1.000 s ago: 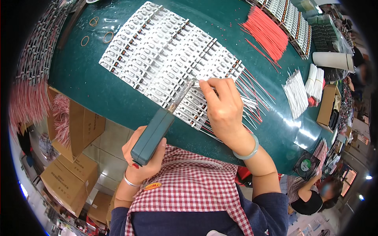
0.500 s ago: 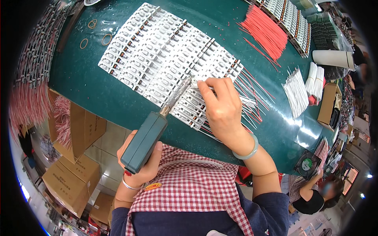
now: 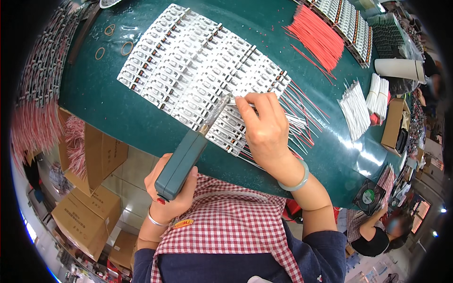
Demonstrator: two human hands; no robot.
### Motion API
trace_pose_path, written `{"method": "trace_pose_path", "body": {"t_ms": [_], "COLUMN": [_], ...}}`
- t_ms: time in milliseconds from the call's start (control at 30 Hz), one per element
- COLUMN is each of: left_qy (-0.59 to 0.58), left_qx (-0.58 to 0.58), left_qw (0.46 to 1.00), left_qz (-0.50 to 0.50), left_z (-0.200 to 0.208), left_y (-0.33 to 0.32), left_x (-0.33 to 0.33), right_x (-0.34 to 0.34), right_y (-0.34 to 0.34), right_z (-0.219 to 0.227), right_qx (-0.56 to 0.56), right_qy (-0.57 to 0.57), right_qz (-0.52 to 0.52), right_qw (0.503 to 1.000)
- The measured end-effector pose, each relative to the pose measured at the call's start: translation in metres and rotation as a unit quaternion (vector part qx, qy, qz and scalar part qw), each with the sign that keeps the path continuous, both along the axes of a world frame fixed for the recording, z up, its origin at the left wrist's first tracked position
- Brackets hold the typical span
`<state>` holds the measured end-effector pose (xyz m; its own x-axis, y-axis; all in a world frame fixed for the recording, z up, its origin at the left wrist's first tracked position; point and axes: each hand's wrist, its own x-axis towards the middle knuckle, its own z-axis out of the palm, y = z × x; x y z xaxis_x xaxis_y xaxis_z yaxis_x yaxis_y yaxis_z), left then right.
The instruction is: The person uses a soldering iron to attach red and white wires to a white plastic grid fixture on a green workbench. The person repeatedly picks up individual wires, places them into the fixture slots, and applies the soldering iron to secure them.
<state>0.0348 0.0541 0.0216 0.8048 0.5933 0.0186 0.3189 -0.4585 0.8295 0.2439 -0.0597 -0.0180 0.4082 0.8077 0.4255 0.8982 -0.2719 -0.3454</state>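
Observation:
My left hand [image 3: 175, 203] is wrapped round the dark green handle of a soldering gun [image 3: 181, 162]. Its metal barrel [image 3: 217, 113] slants up over the white panel [image 3: 184, 70], with the tip close to my right fingertips. The panel holds rows of small white plastic units with metal contacts. Thumb and forefinger of my right hand [image 3: 264, 125] pinch what looks like a thin wire end at a unit; the fingers partly hide it. Red and white wires [image 3: 299, 125] fan out from the nearer right-hand rows, passing beneath my right hand.
Red wires [image 3: 318, 40] lie in a pile at the far right, white wire bundles [image 3: 355, 111] nearer. More panels [image 3: 347, 23] stand behind. Rubber bands [image 3: 127, 48] lie at the left. Cardboard boxes [image 3: 87, 219] stand below the table's left edge. A co-worker [image 3: 382, 236] sits at the right.
My left hand has shifted the soldering gun slightly right and up, its handle moving closer to the panel. My right hand stays almost in place, still pinching.

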Motion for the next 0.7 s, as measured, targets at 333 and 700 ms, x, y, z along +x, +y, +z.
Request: {"method": "trace_pose_path", "body": {"t_ms": [333, 700], "left_qy": [-0.190, -0.083], "left_qx": [-0.009, -0.168], "left_qw": [0.959, 0.976], "left_qz": [0.209, 0.110], "left_z": [0.070, 0.008], "left_y": [0.030, 0.016], "left_x": [-0.002, -0.004], "right_x": [0.000, 0.004], "right_y": [-0.001, -0.005], "right_z": [0.002, 0.023], "right_qx": [-0.003, -0.026], "right_qy": [0.002, 0.070], "right_qz": [-0.003, -0.009], "right_qw": [1.000, 0.997]}}
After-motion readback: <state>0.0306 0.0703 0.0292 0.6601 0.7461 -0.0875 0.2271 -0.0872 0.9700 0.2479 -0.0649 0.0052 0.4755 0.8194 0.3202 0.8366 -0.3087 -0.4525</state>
